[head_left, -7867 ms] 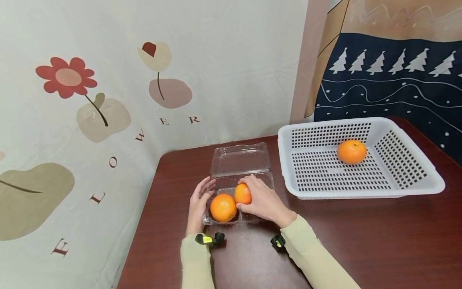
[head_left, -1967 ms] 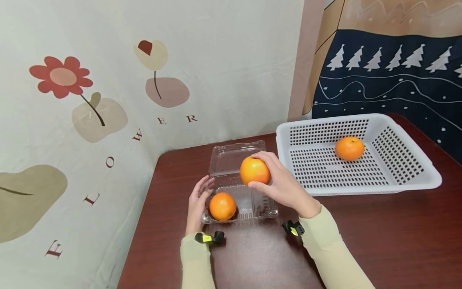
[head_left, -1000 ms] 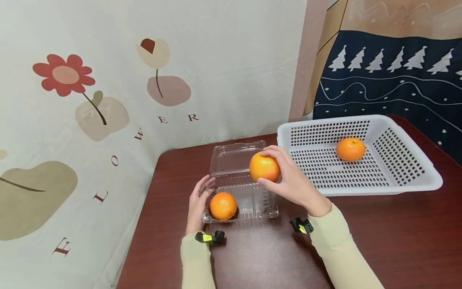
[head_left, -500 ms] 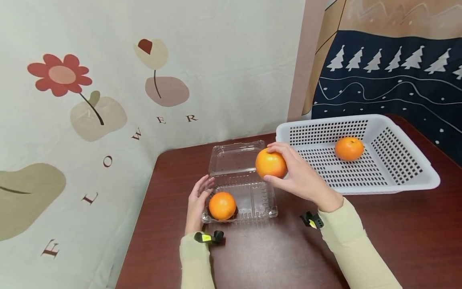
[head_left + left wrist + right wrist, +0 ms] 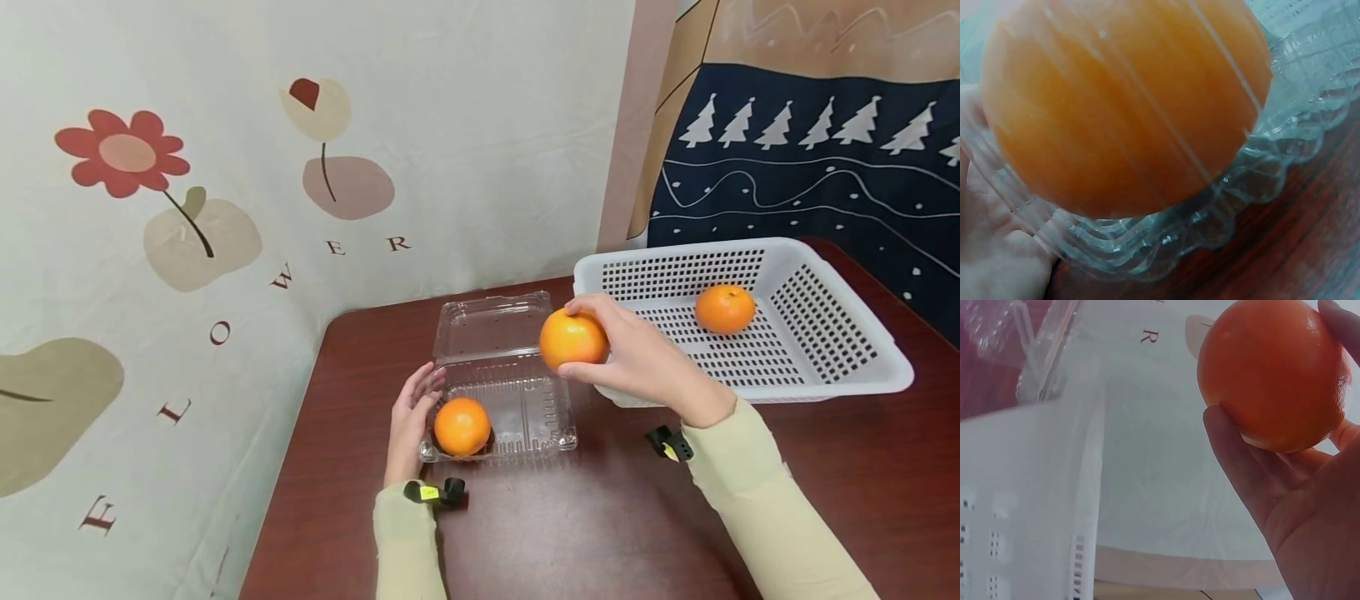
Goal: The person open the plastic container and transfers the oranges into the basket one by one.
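My right hand (image 5: pixel 648 358) grips an orange (image 5: pixel 572 339) between thumb and fingers. It holds the fruit up in the air, above the right end of the clear plastic clamshell container (image 5: pixel 510 408) and by the near left corner of the white basket (image 5: pixel 757 392). The right wrist view shows the same orange (image 5: pixel 1272 375) with fingers around it. My left hand (image 5: pixel 408 421) rests against the container's left wall, fingers loosely bent. Inside the container's left part sits a second orange (image 5: pixel 462 427), seen close through the plastic in the left wrist view. The lid (image 5: pixel 491 329) lies folded back.
A third orange (image 5: pixel 725 309) sits in the basket, towards the back. The dark red-brown table (image 5: pixel 555 533) carries both the container and the basket. A printed cloth (image 5: pixel 487 150) hangs right behind the table.
The right hand has lifted its orange out of the container's right part and carried it up and rightwards, towards the basket. The left hand and the other two oranges have stayed put.
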A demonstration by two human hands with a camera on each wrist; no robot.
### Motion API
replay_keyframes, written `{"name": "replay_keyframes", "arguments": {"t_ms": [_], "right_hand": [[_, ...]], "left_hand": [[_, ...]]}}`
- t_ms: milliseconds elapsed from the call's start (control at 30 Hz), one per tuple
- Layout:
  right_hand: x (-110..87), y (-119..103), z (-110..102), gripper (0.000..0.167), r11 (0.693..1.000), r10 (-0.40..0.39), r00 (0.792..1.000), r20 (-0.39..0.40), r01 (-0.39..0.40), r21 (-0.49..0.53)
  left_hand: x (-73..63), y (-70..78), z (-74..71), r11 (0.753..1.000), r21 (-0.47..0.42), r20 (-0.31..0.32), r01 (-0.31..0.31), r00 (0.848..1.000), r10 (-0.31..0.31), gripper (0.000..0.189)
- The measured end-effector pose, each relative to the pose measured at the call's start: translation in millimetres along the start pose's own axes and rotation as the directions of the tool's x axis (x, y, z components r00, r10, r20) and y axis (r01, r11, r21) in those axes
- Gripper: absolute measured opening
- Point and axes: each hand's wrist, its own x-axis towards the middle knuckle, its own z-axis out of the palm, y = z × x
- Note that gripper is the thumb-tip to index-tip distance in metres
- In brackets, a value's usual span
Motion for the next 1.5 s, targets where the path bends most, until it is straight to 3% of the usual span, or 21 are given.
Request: {"name": "replay_keyframes", "arguments": {"t_ms": [200,1000,1500], "right_hand": [[-0.7,5.4,-10.4,0.067,0.999,-0.035,0.999,0.015,0.035,-0.017],[11.7,17.1,-47.3,0.073,0.981,0.073,0.993,0.096,-0.054,-0.184],[14.0,23.3,-60.2,0.072,0.964,0.078,0.992,0.104,-0.049,-0.263]], "left_hand": [[1.2,-4.1,-0.7,1.0,0.003,0.004,-0.006,1.0,0.006,0.043],[1.4,-3.2,-2.1,1.0,0.018,-0.005,-0.001,1.0,0.001,0.042],[2.0,-1.6,-2.0,1.0,0.008,-0.004,0.0,1.0,0.0,0.043]]}}
